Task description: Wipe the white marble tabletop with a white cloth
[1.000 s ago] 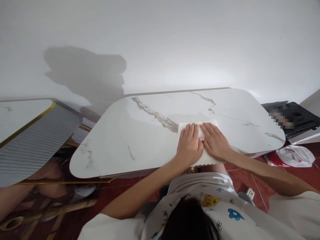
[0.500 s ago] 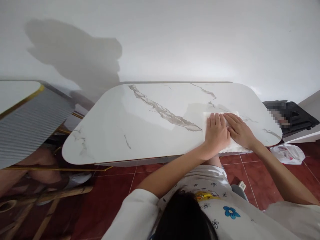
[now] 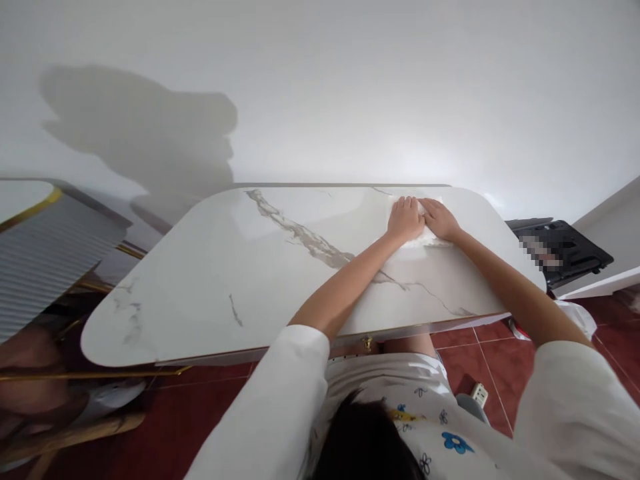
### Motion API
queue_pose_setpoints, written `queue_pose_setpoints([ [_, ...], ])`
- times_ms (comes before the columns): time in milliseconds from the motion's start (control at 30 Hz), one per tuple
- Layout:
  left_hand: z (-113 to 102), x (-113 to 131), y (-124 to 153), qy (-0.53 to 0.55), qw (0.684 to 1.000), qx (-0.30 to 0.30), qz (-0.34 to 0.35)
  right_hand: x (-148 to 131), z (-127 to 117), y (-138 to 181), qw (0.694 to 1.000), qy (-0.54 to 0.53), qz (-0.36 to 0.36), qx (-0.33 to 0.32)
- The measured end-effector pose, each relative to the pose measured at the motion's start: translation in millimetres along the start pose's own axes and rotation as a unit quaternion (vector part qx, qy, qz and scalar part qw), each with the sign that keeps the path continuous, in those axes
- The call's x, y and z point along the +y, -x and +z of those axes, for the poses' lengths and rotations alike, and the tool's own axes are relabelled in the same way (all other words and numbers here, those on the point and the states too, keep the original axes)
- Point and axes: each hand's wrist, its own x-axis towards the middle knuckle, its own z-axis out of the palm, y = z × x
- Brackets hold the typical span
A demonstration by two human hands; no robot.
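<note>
Head view: left hand (image 3: 406, 219) and right hand (image 3: 440, 219) together, flat on a white cloth (image 3: 424, 238) near the table (image 3: 185, 273)'s far edge.
Ribbed cabinet (image 3: 60, 237) at left; black case (image 3: 575, 248) at right; right forearm (image 3: 505, 280) partly hides a plastic bag (image 3: 577, 315).

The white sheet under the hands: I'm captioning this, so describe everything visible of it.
The white sheet is plain and thin-looking, cloth or paper, I cannot tell which. It lies roughly flat on the marble-patterned tabletop, right of middle, near the far edge. The left hand and right hand rest on it side by side, hiding much of it. Some shows around the hands; its near edge looks slightly uneven.
</note>
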Motion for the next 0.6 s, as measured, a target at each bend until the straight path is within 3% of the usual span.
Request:
queue_pose_setpoints([
  [133, 13, -22, -39, -0.002, 1.0, 0.018, -0.016, 17, 13, -40, 1.0, 0.004, 0.016, 0.002],
  [333, 25, -50, -82, -0.015, 0.999, 0.001, 0.038, 35, 27, -78, 0.998, 0.014, 0.056, 0.023],
  [467, 26, -53, -91, -0.017, 1.0, 0.009, 0.022, 44, 31, -90, 0.999, 0.003, 0.046, 0.025],
  [600, 23, -45, -80, -0.026, 1.0, 0.006, 0.005, 43, 27, -82, 1.0, 0.022, 0.003, 0.003],
])
